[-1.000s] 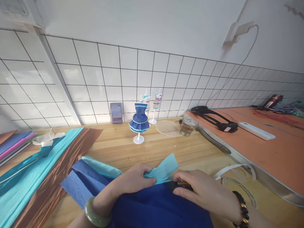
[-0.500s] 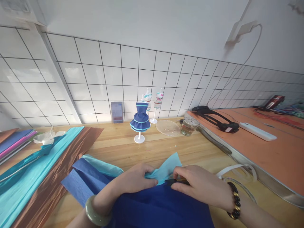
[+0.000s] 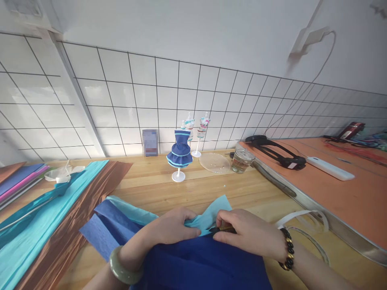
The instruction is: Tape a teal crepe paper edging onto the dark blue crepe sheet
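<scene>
My left hand (image 3: 175,226) pinches a light blue strip of crepe paper (image 3: 213,209) between thumb and fingers. Close to its right, my right hand (image 3: 242,229) has thumb and index finger drawn together at the same strip's right edge. A small dark and brownish patch shows by those right fingertips; I cannot make out what it is. Beneath both hands spreads a large dark blue sheet (image 3: 205,262), partly covered by my arms. A folded blue paper (image 3: 101,233) and another light blue piece (image 3: 130,209) lie left of my left wrist.
A stand wearing a blue ruffled dress (image 3: 179,149) is ahead, with patterned stands (image 3: 204,123) behind. Right of these are a clear disc (image 3: 214,162) and a glass (image 3: 242,162). Turquoise (image 3: 45,229) and brown sheets (image 3: 87,201) lie left; a white ribbon (image 3: 294,215) lies right.
My right hand has moved slightly left, closer to my left hand, along the light blue strip. My left hand keeps its pinch. The whole view has shifted a little.
</scene>
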Demonstrator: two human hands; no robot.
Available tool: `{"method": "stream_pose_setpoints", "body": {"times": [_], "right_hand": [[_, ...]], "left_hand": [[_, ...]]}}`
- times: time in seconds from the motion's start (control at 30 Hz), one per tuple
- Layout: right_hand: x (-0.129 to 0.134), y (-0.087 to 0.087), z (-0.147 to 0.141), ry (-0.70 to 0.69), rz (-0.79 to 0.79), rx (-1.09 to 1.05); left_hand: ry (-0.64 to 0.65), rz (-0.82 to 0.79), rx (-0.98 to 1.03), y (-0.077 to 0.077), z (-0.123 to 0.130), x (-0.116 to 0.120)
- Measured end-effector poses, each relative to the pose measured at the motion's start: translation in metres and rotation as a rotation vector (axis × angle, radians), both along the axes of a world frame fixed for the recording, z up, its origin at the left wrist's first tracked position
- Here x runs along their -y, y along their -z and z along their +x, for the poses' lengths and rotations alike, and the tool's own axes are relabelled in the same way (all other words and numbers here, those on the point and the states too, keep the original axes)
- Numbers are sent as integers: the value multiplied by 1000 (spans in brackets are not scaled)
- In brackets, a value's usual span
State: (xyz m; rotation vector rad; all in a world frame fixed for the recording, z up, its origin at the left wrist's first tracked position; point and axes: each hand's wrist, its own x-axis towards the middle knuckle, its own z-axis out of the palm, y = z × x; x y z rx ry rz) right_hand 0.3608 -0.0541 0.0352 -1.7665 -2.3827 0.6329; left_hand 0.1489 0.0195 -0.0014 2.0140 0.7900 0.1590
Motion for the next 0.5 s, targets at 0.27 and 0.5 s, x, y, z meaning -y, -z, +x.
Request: {"method": "stream_pose_setpoints", "body": {"times": [0.27,0.5], "right_hand": [[-1,4,-1,-41,-26,-57],[-4,6,-4,-54,-42,-87]], "left_hand": [[33,-13,-9,-1,0,0],[28,-7,-5,-3,-1,1]]}}
